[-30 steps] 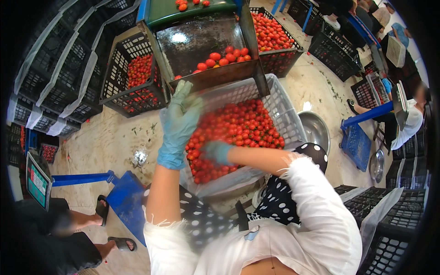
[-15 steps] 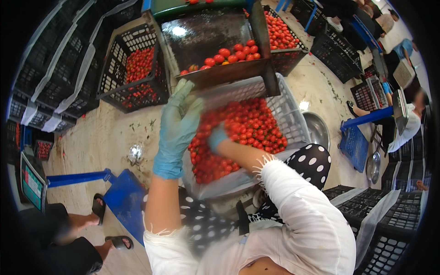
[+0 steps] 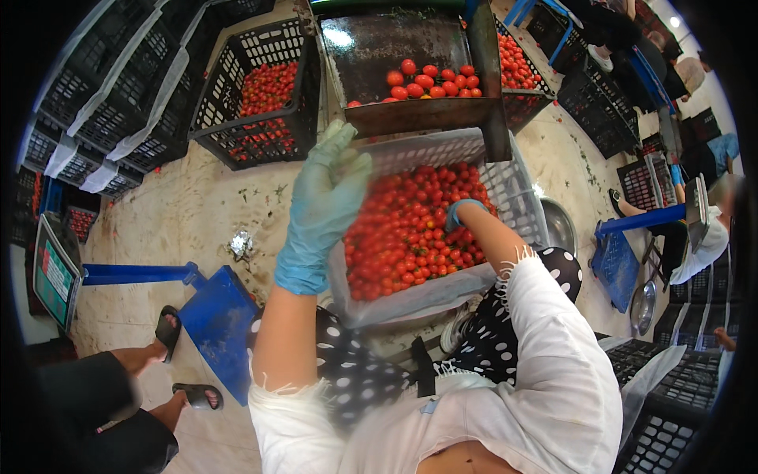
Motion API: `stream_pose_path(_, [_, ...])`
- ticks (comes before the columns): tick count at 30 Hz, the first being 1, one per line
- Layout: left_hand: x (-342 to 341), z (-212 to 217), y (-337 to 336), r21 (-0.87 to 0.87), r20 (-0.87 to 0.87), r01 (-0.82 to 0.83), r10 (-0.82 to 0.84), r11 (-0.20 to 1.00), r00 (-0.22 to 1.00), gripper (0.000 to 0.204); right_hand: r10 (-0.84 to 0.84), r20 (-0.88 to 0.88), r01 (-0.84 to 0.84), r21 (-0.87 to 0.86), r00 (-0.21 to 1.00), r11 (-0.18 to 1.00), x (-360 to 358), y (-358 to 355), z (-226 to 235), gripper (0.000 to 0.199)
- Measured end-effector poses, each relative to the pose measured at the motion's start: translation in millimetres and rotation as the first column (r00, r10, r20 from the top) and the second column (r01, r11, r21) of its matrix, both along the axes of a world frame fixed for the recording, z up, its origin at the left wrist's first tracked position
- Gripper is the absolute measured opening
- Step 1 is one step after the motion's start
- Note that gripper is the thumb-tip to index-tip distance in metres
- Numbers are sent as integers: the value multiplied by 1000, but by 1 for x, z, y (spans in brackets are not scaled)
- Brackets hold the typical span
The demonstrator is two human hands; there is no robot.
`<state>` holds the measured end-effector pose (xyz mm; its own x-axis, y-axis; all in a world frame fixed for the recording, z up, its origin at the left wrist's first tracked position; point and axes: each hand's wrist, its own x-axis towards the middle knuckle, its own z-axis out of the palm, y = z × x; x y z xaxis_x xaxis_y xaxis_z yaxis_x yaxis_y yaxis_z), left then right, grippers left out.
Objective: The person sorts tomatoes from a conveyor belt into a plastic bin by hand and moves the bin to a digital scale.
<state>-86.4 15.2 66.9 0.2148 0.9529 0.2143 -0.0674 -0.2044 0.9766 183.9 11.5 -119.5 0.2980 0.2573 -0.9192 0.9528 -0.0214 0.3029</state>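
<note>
A pale grey crate (image 3: 517, 197) full of small red tomatoes (image 3: 403, 237) stands in front of me under a dark metal chute (image 3: 410, 118) that carries more tomatoes. My left hand (image 3: 324, 209), in a light blue glove, rests on the crate's left rim with its fingers apart. Deep among the tomatoes in the crate is my right hand (image 3: 456, 215), also gloved in blue, mostly buried, so its grip is hidden.
Black crates (image 3: 260, 95) with tomatoes stand at the back left and back right (image 3: 521, 71). A blue scale platform (image 3: 213, 316) and its display (image 3: 51, 276) are at left, beside a person's sandalled feet (image 3: 185, 371). A metal bowl (image 3: 557, 225) lies right of the crate. Another person sits far right.
My left hand has stayed on the crate's rim. My right hand has pushed further into the tomatoes toward the crate's right side. The view has shifted down a little.
</note>
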Motion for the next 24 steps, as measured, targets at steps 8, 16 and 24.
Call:
stream_pose_path(8, [12, 6, 0, -52, 117, 26, -19, 998, 993, 42, -307, -168, 304, -44, 937, 952, 20, -46, -7, 89])
stream_pose_path(16, [34, -13, 11, 147, -48, -47, 54, 988, 997, 43, -438, -681, 555, -56, 587, 830, -70, -76, -13, 92])
stream_pose_path(24, [31, -16, 6, 155, 18, -66, 64, 986, 998, 36, 290, -638, 293, 648, 713, 703, -89, -37, -12, 28])
